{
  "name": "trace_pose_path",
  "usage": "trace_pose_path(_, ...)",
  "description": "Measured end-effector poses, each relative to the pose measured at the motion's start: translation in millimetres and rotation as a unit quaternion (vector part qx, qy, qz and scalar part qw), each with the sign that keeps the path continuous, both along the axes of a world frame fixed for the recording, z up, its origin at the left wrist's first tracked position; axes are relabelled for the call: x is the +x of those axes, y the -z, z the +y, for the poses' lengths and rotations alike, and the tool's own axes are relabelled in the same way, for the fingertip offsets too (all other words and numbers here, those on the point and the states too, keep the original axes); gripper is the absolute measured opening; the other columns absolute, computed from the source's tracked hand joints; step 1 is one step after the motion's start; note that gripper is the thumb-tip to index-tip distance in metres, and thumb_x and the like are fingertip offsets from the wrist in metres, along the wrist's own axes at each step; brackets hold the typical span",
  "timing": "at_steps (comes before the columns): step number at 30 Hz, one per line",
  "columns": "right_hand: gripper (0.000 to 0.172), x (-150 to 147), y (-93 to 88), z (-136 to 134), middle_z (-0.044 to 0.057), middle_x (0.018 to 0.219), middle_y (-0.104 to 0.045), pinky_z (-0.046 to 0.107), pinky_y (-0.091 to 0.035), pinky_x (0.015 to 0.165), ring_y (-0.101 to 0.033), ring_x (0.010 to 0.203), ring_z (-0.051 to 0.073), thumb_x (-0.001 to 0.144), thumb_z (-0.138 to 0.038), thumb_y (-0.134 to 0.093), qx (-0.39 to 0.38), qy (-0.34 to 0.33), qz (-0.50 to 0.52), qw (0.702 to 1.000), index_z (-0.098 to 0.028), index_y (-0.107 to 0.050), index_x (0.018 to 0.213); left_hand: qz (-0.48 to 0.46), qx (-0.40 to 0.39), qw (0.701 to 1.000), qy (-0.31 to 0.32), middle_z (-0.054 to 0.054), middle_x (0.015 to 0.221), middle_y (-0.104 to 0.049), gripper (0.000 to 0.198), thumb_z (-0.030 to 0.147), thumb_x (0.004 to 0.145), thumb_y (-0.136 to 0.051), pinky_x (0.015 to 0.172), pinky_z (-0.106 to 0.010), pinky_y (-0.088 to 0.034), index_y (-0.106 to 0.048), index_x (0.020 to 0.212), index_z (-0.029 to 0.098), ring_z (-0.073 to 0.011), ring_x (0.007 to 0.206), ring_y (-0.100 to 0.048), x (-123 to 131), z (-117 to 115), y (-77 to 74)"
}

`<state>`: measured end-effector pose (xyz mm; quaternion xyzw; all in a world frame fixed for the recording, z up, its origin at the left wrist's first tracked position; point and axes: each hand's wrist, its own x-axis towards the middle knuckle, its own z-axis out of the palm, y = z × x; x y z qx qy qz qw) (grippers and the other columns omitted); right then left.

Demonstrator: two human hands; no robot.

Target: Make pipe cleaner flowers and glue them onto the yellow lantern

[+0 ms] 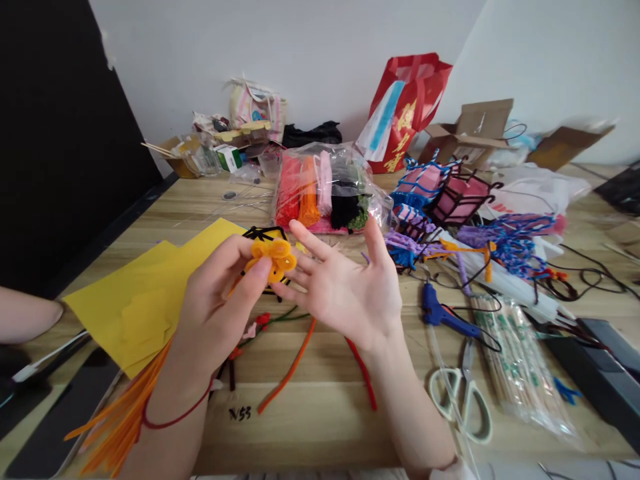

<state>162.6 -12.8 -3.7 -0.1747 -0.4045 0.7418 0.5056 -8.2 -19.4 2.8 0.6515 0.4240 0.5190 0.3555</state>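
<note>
Between thumb and fingers, my left hand (220, 300) pinches a yellow-orange pipe-cleaner flower (274, 257) with rounded looped petals. My right hand (345, 287) is turned palm up beside it, fingers spread, its fingertips close to the flower; whether they touch it I cannot tell. Behind the flower, partly hidden, sits a black-framed yellow piece (265, 233). Below my hands lie an orange pipe cleaner (290, 370), a red pipe cleaner (362, 373) and some small red and pink pieces (257, 325). A bundle of orange pipe cleaners (127, 407) lies under my left forearm.
Yellow sheets (145, 300) cover the left side. Behind my hands is a clear bag of coloured pipe cleaners (325, 187). To the right are a blue glue gun (445, 313), scissors (465, 393), packaged sticks (520, 367) and pipe-cleaner lanterns (455, 193). Another person's arm (27, 317) reaches in at left.
</note>
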Motion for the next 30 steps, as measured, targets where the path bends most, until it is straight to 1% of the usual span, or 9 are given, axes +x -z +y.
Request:
trace_pose_path(4,0.087,-1,-0.1,-1,0.015,0.128,-0.070,0.054,-0.051,0.101,-0.063,0.119,0.031,0.082,-0.087,-0.022,-0.063,-0.028,0.088,0.994,-0.022,-0.062,0.123,0.026,0.013,1.000,-0.010,0.006,0.057,-0.047,0.017,0.040,0.093,-0.062,0.032,-0.019,-0.032,-0.062,0.085,0.025,-0.0061,0.038,-0.037,0,1,2.8)
trace_pose_path(7,0.092,-5,-1.4,-3,0.014,0.134,-0.067,0.053,-0.049,0.104,-0.062,0.122,0.031,0.080,-0.089,-0.016,-0.098,-0.019,0.112,0.989,-0.021,-0.058,0.127,0.065,0.027,0.997,-0.026,0.007,0.057,-0.048,0.011,0.035,0.092,-0.062,0.032,-0.017,-0.033,-0.062,0.088,0.025,-0.0057,0.036,-0.039,-2,3,6.6)
trace_pose_path(12,0.089,-7,-2.2,-4,0.013,0.141,-0.062,0.053,-0.047,0.106,-0.056,0.129,0.032,0.082,-0.083,-0.019,-0.087,-0.014,0.070,0.994,-0.021,-0.051,0.137,0.112,0.048,0.992,-0.016,0.008,0.063,-0.055,0.006,0.030,0.092,-0.061,0.036,-0.016,-0.038,-0.061,0.089,0.024,-0.0051,0.039,-0.045,-6,4,5.1)
trace_pose_path(16,0.084,-6,-3.3,-3,0.014,0.141,-0.062,0.054,-0.050,0.101,-0.055,0.130,0.034,0.084,-0.078,-0.021,-0.074,-0.013,0.030,0.997,-0.022,-0.049,0.140,0.149,0.072,0.986,-0.021,0.009,0.059,-0.055,0.009,0.031,0.091,-0.060,0.037,-0.015,-0.039,-0.061,0.088,0.023,-0.0052,0.037,-0.046,-5,4,1.5)
trace_pose_path(18,0.081,-4,-4.0,-2,0.014,0.137,-0.064,0.054,-0.051,0.099,-0.057,0.126,0.034,0.084,-0.077,-0.022,-0.079,-0.017,0.034,0.996,-0.022,-0.053,0.134,0.178,0.088,0.979,-0.035,0.009,0.059,-0.056,0.010,0.033,0.090,-0.060,0.037,-0.014,-0.039,-0.060,0.087,0.023,-0.0054,0.037,-0.047,-4,4,0.7)
trace_pose_path(20,0.075,-2,-4.1,-1,0.015,0.132,-0.067,0.054,-0.051,0.098,-0.059,0.123,0.035,0.085,-0.076,-0.023,-0.091,-0.025,0.057,0.994,-0.021,-0.059,0.122,0.212,0.095,0.972,-0.042,0.008,0.061,-0.058,0.011,0.033,0.090,-0.059,0.038,-0.014,-0.039,-0.060,0.087,0.023,-0.0051,0.038,-0.048,-3,5,0.5)
trace_pose_path(23,0.065,-1,-2.2,2,0.015,0.124,-0.070,0.052,-0.052,0.097,-0.061,0.120,0.034,0.087,-0.072,-0.025,-0.117,-0.028,0.077,0.990,-0.021,-0.062,0.105,0.257,0.100,0.961,-0.022,0.007,0.069,-0.063,0.011,0.034,0.092,-0.056,0.040,-0.015,-0.040,-0.059,0.088,0.024,-0.0060,0.042,-0.052,-2,7,1.1)
trace_pose_path(27,0.061,-3,2.5,3,0.015,0.124,-0.069,0.052,-0.053,0.096,-0.062,0.118,0.033,0.086,-0.073,-0.026,-0.170,0.011,0.051,0.984,-0.022,-0.059,0.098,0.289,0.093,0.953,-0.004,0.005,0.078,-0.070,0.014,0.038,0.093,-0.055,0.047,-0.018,-0.044,-0.060,0.089,0.025,-0.0113,0.059,-0.063,0,10,3.6)
trace_pose_path(30,0.058,0,4.3,0,0.016,0.123,-0.070,0.054,-0.053,0.096,-0.063,0.117,0.032,0.088,-0.069,-0.026,-0.204,0.033,0.061,0.976,-0.022,-0.059,0.096,0.304,0.105,0.947,0.007,0.006,0.076,-0.069,0.014,0.036,0.093,-0.054,0.057,-0.021,-0.047,-0.059,0.084,0.025,-0.0126,0.063,-0.063,5,10,2.4)
